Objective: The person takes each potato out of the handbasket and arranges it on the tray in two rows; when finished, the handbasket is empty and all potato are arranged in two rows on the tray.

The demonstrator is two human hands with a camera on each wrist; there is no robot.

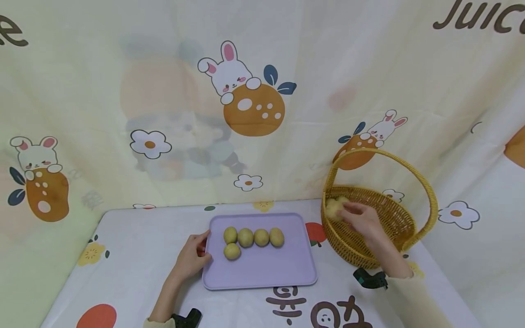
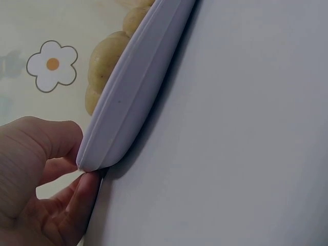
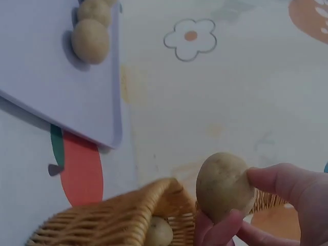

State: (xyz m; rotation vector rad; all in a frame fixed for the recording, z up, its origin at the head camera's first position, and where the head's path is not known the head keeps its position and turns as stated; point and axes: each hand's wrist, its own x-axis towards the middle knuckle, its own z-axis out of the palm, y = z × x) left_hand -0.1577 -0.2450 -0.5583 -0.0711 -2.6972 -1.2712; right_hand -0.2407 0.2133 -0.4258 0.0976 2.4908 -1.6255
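My right hand pinches a potato between thumb and fingers, over the left part of a wicker basket. Another potato lies inside the basket, below the held one. My left hand holds the left edge of a lilac tray, thumb and fingers at its rim in the left wrist view. On the tray are several potatoes: a row along the upper part, and one potato below the row's left end.
The basket's tall arched handle rises over it, right of the tray. A patterned cloth covers the table, and a printed curtain hangs behind it.
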